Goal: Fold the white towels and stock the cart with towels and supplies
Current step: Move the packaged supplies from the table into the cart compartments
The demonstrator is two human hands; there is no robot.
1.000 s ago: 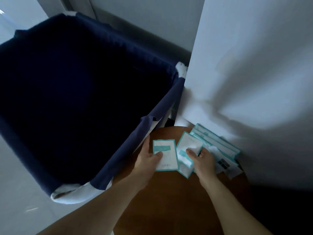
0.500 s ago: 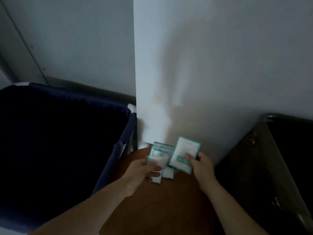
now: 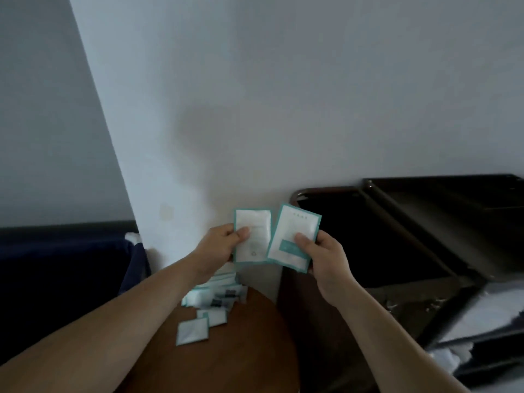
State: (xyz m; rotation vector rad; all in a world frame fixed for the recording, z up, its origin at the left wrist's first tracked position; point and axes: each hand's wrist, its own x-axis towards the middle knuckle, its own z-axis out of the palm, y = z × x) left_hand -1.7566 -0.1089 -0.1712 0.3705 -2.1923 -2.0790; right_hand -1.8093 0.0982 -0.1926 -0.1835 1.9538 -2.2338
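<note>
My left hand [image 3: 219,246] pinches a white, teal-edged supply packet [image 3: 254,228] by its left side, held upright in front of the wall. My right hand [image 3: 323,255] pinches a second teal-edged packet [image 3: 295,231] with a teal band near its lower end, tilted slightly right. The two packets are side by side and nearly touch. Below them, a loose pile of similar packets [image 3: 212,297] lies at the back of a round brown table [image 3: 226,358]. The dark cart [image 3: 397,222] stands to the right, its top tray open.
A navy fabric laundry bin [image 3: 65,268] stands at the left against the wall. White folded cloth [image 3: 487,321] lies at the far right by the cart. A white wall corner [image 3: 170,165] rises behind the table.
Both hands have lifted off the table, each with a packet, and moved up and rightward. My view has swung right, away from the navy bin toward the cart.
</note>
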